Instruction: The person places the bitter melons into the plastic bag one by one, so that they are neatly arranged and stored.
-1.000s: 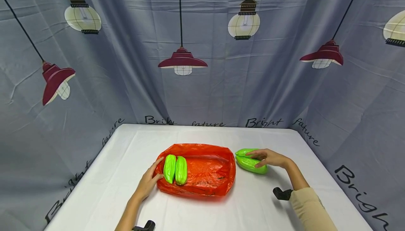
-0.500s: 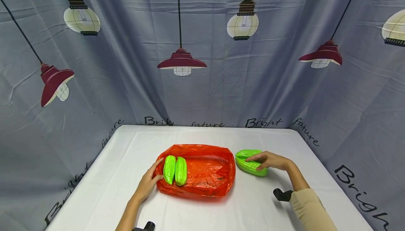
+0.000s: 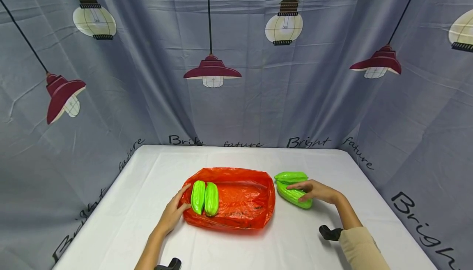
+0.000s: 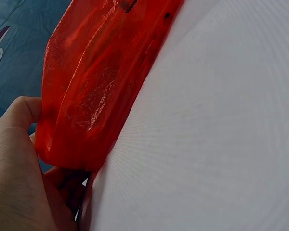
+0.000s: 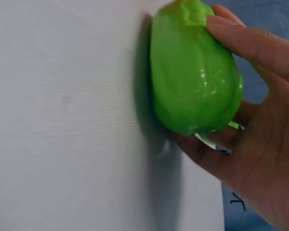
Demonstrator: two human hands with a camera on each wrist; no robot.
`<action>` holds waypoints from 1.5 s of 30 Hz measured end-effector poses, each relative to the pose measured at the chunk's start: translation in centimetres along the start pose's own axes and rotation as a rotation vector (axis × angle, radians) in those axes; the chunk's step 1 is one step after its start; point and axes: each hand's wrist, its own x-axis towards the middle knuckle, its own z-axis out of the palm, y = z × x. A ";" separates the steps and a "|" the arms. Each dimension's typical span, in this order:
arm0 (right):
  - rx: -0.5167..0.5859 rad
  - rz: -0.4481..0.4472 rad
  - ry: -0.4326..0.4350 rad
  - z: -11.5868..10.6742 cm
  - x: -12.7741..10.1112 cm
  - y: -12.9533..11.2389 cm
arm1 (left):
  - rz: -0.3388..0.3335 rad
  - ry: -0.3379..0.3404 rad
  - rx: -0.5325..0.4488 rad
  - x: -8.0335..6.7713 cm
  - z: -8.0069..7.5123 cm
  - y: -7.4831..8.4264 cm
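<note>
Right now: right hand (image 3: 318,191) wrapped around the nearer green gourd (image 3: 293,195), just off the right end of the red plastic-lined tray (image 3: 258,216). Fingers curled over the top and thumb tucked underneath, as seen in the right wrist view (image 5: 250,96); gourd (image 5: 195,72) resting on the white tablecloth (image 3: 236,245), not lifted clear as far as can be told. Second loose gourd (image 3: 291,176) lying just behind the first, also right of the tray, apparently touching it.

Handling, judged: glossy, ribbed skin, plastic-looking, so probably light and stiff, somewhat slick. Tapered at both ends; best taken across the thick middle, fingers along one rib, thumb opposite. Pinching a tip likely to let it swivel or slip. Not fragile by the look of it.

Container: shallow rectangular tray wrapped in crinkled, translucent red film. Inside, at its left end: two green gourds (image 3: 205,198) side by side, touching, long axes running front to back. Middle and right part of the tray holding nothing visible. Film thin and soft, apt to shift or snag if dragged against.

Left hand (image 3: 173,212) at the tray's left end, fingers gripping the film-covered rim; the left wrist view shows the thumb (image 4: 19,110) pressed against the red wall (image 4: 96,86). Remaining fingers hidden behind the film, so spread cannot be told.
</note>
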 end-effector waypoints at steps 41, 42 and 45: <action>0.208 -0.257 0.329 3.6 -0.6 -7.1 | -0.010 -0.002 0.004 0.3 0.0 0.0; 0.220 -0.256 0.347 3.7 -0.4 -7.4 | -0.013 -0.001 0.007 0.3 0.0 -0.1; 0.260 -0.258 0.403 4.1 0.2 -8.1 | -0.017 0.002 0.016 0.1 0.1 -0.1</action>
